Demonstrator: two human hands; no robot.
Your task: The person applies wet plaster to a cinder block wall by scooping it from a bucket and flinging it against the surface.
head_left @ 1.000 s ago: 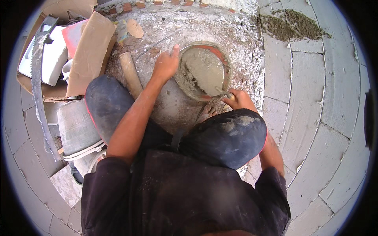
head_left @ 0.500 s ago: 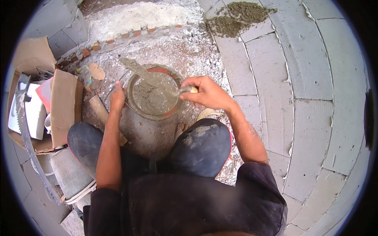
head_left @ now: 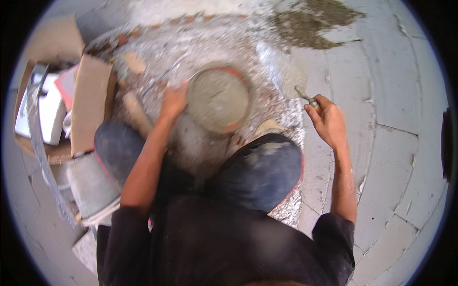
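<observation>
My right hand (head_left: 327,124) is closed round the handle of a trowel (head_left: 281,71), held out to the right of the bucket. Its blade looks wet and pale, blurred by motion, and points up and left toward the far side. A round bucket (head_left: 245,107) stands before my knees, with grey wet mortar (head_left: 217,97) inside and some orange showing at the rim. At the bucket's left side my left hand (head_left: 174,100) is closed on its thin wire handle, most of which the fingers hide.
A dark patch of spread mortar (head_left: 319,24) lies on the grey blocks (head_left: 391,143) at the far right. To the left stands a cardboard box (head_left: 90,105) of assorted things, with a toothed handsaw (head_left: 36,114) against it. A wooden piece (head_left: 136,112) lies near my left knee.
My right hand has swung the trowel out of the bucket to the right. Mortar once heaped in the bucket now looks flatter. The whole view has shifted slightly.
</observation>
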